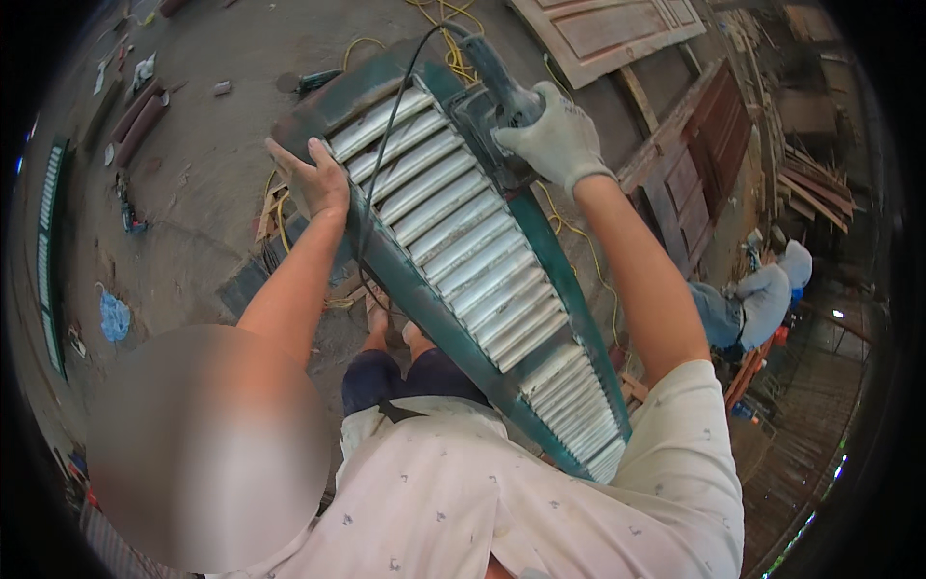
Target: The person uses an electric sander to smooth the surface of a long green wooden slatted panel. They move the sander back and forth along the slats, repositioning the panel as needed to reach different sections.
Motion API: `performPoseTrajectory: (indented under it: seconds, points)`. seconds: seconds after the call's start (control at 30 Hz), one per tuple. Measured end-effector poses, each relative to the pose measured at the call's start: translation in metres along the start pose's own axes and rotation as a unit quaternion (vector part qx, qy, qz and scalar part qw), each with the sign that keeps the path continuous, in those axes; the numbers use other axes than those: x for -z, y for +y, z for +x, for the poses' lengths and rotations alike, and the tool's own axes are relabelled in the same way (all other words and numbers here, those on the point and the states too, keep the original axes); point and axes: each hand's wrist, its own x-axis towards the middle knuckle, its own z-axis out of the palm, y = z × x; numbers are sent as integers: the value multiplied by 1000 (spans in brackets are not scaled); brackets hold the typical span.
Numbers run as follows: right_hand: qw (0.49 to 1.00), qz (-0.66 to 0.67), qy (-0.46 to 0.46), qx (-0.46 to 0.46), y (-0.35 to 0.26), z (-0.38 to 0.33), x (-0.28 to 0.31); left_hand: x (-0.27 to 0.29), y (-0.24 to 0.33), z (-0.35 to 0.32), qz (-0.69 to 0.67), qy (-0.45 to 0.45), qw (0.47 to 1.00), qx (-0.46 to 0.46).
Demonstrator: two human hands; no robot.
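Observation:
A long louvred shutter (487, 251) with a green frame and silvery slats slants across the middle, from the upper left down toward my right side. My right hand (555, 135), in a pale work glove, grips the handle of a dark power sander (482, 121). The sander's base rests on the shutter's right-hand frame, near the far end. Its black cord (391, 125) loops over the slats and hangs down on the left. Bare, my left hand (313, 179) lies at the shutter's left edge, thumb and forefinger spread; its other fingers are mostly hidden.
Panelled wooden doors (617, 34) lie at the far right. Beyond my right arm a person (762, 294) bends over. Yellow cord (588, 232) trails over the floor. At left are another louvred shutter (48, 251), a blue plastic bag (114, 316) and reddish rolls (138, 121).

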Motion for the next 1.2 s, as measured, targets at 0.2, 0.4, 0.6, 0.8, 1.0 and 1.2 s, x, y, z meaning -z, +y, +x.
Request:
performPoseTrajectory:
  seconds: [0.2, 0.4, 0.6, 0.8, 1.0, 1.2]
  points:
    - [997, 4, 10, 78, -58, 74, 7, 3, -3, 6, -13, -15, 1000, 11]
    - [998, 10, 13, 64, -57, 86, 2, -2, 0, 11, 4, -15, 1000, 4]
    - [997, 51, -49, 3, 17, -15, 9, 9, 6, 27, 78, -25, 997, 15]
    - [998, 28, -55, -18, 29, -37, 7, -1, -6, 29, 101, 17, 993, -57]
    - [999, 9, 19, 35, -17, 45, -6, -1, -6, 28, 71, 6, 995, -68]
    - [998, 6, 4, 66, -83, 125, 1, 3, -10, 35, 45, -4, 996, -75]
